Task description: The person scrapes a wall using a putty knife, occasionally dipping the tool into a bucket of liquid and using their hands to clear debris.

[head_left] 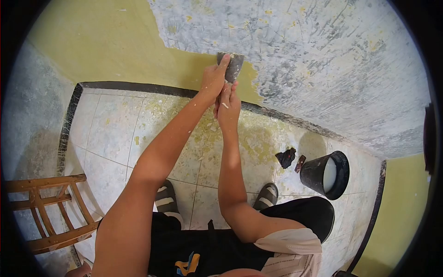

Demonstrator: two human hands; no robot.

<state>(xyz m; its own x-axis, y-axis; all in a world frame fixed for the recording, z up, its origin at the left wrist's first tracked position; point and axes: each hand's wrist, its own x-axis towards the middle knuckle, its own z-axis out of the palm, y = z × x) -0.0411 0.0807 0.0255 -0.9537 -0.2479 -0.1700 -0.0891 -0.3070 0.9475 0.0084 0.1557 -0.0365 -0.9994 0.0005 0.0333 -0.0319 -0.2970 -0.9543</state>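
A wide scraper (235, 68) with a grey blade presses against the wall, its edge at the border between yellow paint (189, 64) and the bare, patchy grey-white surface (304, 51). My left hand (213, 82) grips it from the left, with the thumb lying along the blade. Just below, my right hand (228, 105) is closed around the handle, which is mostly hidden by the fingers. Pale flakes cling to the blade and to the right hand.
Paint chips (207, 134) litter the tiled floor under my arms. A black bucket (318, 175) with whitish liquid stands at the right, beside a dark crumpled cloth (286, 158) and a small brown block (300, 163). A wooden rack-like frame (50, 212) is at the left.
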